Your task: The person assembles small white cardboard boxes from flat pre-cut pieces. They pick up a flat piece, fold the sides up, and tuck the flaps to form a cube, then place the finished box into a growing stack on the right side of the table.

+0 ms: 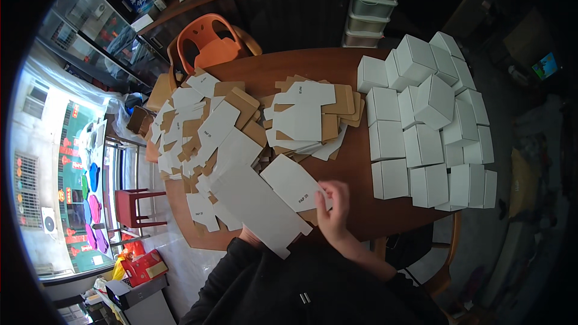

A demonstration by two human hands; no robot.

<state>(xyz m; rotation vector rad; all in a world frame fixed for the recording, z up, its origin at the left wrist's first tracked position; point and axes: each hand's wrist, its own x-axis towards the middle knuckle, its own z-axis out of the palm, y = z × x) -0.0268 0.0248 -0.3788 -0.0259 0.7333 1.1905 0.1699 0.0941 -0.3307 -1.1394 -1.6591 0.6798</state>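
A large unfolded white cardboard box blank (256, 195) slants across the near edge of the table in front of me. My right hand (335, 209) grips the right edge of its printed panel, fingers curled around it. At the blank's lower left edge is my left hand (250, 238); its fingers are mostly hidden beneath the cardboard. Left of the blank lies a loose heap of flat box blanks (208, 129), white outside and brown inside. Beyond it sits a second, neater pile of flat blanks (298, 121).
Folded white boxes (422, 147) are stacked on the right of the brown wooden table (355, 168). An orange chair (211, 42) stands at the far left side, a red stool (139, 207) at left. Plastic drawers (372, 12) stand behind; a wooden chair (444, 271) is near right.
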